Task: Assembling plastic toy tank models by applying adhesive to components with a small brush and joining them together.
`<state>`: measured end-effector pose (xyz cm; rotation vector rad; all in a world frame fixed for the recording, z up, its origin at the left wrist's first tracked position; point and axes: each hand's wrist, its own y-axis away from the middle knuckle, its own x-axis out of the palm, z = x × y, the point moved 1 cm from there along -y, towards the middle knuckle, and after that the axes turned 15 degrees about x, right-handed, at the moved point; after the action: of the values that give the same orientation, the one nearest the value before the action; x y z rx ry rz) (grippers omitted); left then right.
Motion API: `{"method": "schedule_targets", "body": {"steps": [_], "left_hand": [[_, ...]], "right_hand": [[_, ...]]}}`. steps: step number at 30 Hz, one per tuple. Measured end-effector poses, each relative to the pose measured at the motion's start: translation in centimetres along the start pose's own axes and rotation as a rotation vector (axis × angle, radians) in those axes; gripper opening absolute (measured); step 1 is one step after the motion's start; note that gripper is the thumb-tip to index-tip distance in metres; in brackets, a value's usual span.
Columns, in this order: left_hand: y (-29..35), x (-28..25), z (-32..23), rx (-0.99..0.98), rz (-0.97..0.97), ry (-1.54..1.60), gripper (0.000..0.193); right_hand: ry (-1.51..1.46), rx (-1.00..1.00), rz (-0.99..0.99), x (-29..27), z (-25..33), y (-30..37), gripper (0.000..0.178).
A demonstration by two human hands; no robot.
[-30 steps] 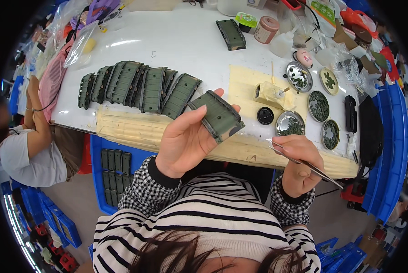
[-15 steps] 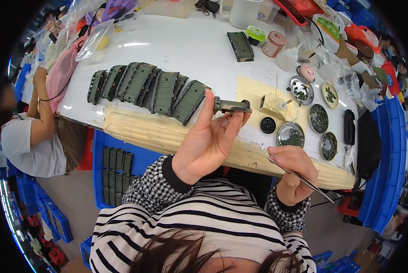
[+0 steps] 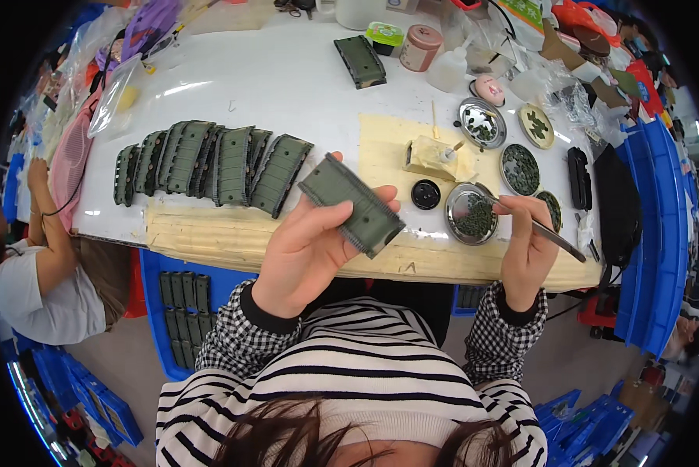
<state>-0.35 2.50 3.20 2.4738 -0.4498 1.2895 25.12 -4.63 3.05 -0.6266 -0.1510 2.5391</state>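
My left hand (image 3: 291, 253) grips a dark green, rectangular plastic piece (image 3: 353, 206) with ridged long edges, its broad face turned up and the thumb lying on it. In my right hand (image 3: 530, 245) are metal tweezers (image 3: 561, 243), pinched between thumb and fingers. Their tips reach over a round metal dish (image 3: 458, 192) of small dark green parts; whether they hold one is too small to tell. To the left of my left hand, several similar green pieces (image 3: 232, 167) lean in an overlapping row on the white table (image 3: 287, 86).
Right of centre are a black round lid (image 3: 426, 194), a tape-wrapped block (image 3: 431, 158) and several dishes of small parts, including a metal dish (image 3: 520, 169). Another green piece (image 3: 360, 62) lies farther back. A blue bin (image 3: 156, 311) holds more below the table edge. A person (image 3: 49, 288) sits at left.
My left hand has turned the green piece from edge-on to broad face up. My right hand has brought the tweezers forward to the metal dish. The whole view has shifted.
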Motion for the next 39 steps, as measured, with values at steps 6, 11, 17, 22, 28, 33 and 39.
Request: {"method": "schedule_targets", "body": {"steps": [6,11,17,22,28,33,39], "left_hand": [[0.2,0.2,0.8,-0.056,-0.022,-0.149,0.058],[0.4,0.4,1.4,-0.036,0.013,-0.194,0.063],[0.6,0.8,1.3,0.046,0.113,-0.275,0.058],[0.6,0.6,1.8,0.017,0.136,-0.322,0.016],[0.4,-0.1,2.3,-0.025,0.194,-0.346,0.017],[-0.2,0.3,2.6,-0.102,0.283,-0.406,0.021],[-0.4,0.1,2.6,-0.124,0.378,-0.466,0.022]], "right_hand": [[0.166,-0.01,0.032,-0.1,-1.9,-0.4,0.012],[0.194,-0.026,0.005,0.5,-2.3,-0.8,0.013],[0.263,-0.058,0.037,0.4,-2.7,-1.0,0.016],[0.23,-0.026,0.009,0.7,-2.3,-1.0,0.015],[-0.075,0.097,0.115,0.6,-1.2,-0.4,0.02],[-0.347,0.087,0.423,2.2,2.5,1.0,0.023],[-0.431,0.163,0.547,3.8,3.5,1.5,0.022]]}}
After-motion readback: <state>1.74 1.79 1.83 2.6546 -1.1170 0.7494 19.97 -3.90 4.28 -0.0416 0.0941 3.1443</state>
